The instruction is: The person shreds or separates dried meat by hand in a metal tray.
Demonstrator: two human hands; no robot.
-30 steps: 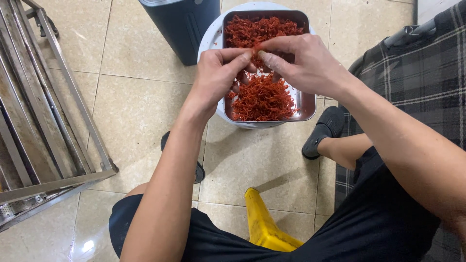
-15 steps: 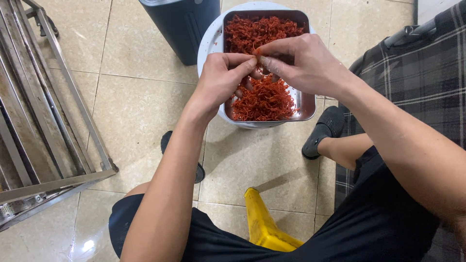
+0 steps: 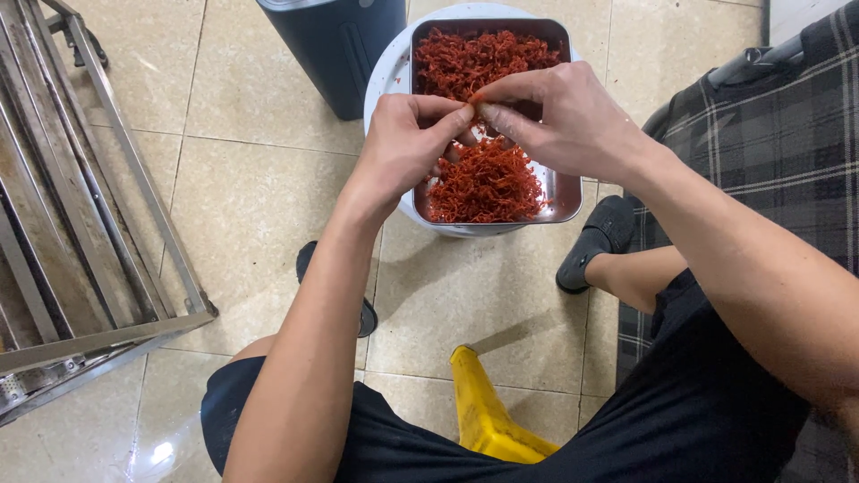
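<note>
We see left hand and right hand pinching together on one red shred, possibly chili, above tray at 12 o'clock; shreds thin, tangled.

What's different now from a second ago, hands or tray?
Little changed. The left hand closed in from slightly apart, so its fingertips now meet those of the right hand, pinching a small red piece between them above the metal tray of red shreds. Tray, white tub, dark bin and yellow stool stayed put.
</note>
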